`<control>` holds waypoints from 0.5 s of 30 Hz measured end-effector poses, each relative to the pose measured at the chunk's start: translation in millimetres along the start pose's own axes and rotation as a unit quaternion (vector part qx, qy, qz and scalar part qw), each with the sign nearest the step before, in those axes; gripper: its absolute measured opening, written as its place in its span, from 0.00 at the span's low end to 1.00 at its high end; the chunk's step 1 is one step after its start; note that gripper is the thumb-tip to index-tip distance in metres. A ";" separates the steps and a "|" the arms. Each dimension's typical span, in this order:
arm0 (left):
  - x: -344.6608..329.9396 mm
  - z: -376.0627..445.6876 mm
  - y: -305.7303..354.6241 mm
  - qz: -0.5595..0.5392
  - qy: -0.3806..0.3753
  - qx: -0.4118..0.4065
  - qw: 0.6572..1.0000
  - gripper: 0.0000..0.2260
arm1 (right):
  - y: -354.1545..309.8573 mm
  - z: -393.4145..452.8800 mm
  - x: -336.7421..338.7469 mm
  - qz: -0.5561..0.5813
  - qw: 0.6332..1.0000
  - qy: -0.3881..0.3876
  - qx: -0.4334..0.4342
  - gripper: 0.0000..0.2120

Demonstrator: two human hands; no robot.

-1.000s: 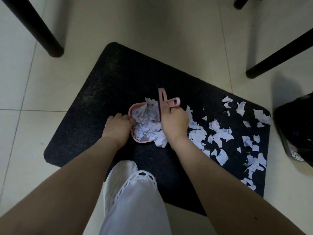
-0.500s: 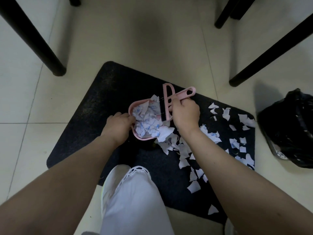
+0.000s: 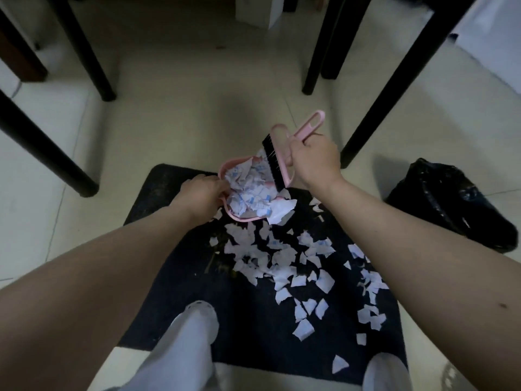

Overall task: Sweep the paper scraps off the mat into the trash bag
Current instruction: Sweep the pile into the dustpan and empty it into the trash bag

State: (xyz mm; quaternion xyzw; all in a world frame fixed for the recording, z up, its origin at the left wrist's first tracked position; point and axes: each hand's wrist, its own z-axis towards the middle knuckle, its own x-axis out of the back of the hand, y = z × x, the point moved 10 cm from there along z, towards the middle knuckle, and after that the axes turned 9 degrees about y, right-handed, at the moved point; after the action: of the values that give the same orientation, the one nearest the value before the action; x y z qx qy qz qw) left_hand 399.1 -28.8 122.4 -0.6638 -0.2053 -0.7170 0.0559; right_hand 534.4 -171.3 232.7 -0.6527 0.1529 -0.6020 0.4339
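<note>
Roughly midway, by the look of it. Pink dustpan (image 3: 239,190) heaped with paper scraps (image 3: 249,187), held at its left rim by the left hand (image 3: 201,194), fingers closed on the edge. Small pink brush (image 3: 277,159) in the right hand (image 3: 314,159), fingers wrapped tight round the handle, black bristles pressed against the top of the heap as if to pin it down. Pan apparently lifted or tipped over the far part of the black mat (image 3: 174,277); hard to tell whether any edge touches. A few scraps spilling over the pan's near lip. Many loose scraps (image 3: 284,266) strewn across the middle and right of the mat. Black trash bag (image 3: 451,204) on the floor tiles just off the mat's right edge, well apart from the pan. Left to do: emptying this load into the bag, then at least one more sweep of the rest.
</note>
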 end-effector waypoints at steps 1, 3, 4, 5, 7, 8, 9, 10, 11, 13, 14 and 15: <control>5.7 8.3 10.9 0.003 0.002 -0.011 1.000 0.15 | -1.6 4.3 8.4 -0.001 1.000 0.000 0.001 0.18; 15.4 27.9 37.0 0.010 0.004 -0.038 0.999 0.16 | -1.8 13.9 30.2 -0.004 1.000 0.002 0.000 0.18; 18.9 35.3 47.3 0.010 0.001 -0.042 0.999 0.16 | -0.3 18.3 39.3 -0.009 1.000 0.005 -0.006 0.17; 22.2 45.6 62.5 0.011 -0.001 -0.051 0.999 0.16 | 3.4 24.9 55.5 -0.009 1.000 0.014 -0.013 0.17; 28.1 61.6 91.6 0.009 -0.004 -0.066 0.998 0.17 | 12.2 37.5 85.5 -0.007 0.999 0.032 -0.031 0.16; 29.6 68.2 106.0 0.003 -0.004 -0.073 0.997 0.17 | 16.5 43.6 99.3 -0.012 0.999 0.039 -0.034 0.17; 30.3 78.1 124.0 -0.004 -0.002 -0.083 0.997 0.17 | 23.5 51.5 118.1 -0.018 0.998 0.052 -0.037 0.17; 29.7 85.2 138.7 -0.008 -0.004 -0.088 0.996 0.16 | 28.8 56.9 132.0 -0.024 0.997 0.059 -0.038 0.17; 28.0 90.7 151.6 -0.012 -0.008 -0.090 0.996 0.15 | 34.7 61.2 143.4 -0.029 0.997 0.062 -0.038 0.17; 21.4 102.9 181.4 -0.034 -0.014 -0.096 0.995 0.14 | 51.0 71.1 167.0 -0.029 0.996 0.069 -0.039 0.17; 17.1 109.8 199.3 -0.049 -0.017 -0.100 0.994 0.13 | 63.4 76.7 180.8 -0.028 0.995 0.079 -0.045 0.18; 14.3 114.5 212.7 -0.063 -0.017 -0.103 0.993 0.12 | 74.2 80.4 191.3 -0.030 0.994 0.087 -0.052 0.18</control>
State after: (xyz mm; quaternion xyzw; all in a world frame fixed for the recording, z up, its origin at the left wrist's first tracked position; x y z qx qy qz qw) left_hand 578.8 -177.3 187.1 -0.6637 -0.1726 -0.7252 -0.0610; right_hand 675.9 -321.4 310.1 -0.6238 0.2014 -0.6606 0.3660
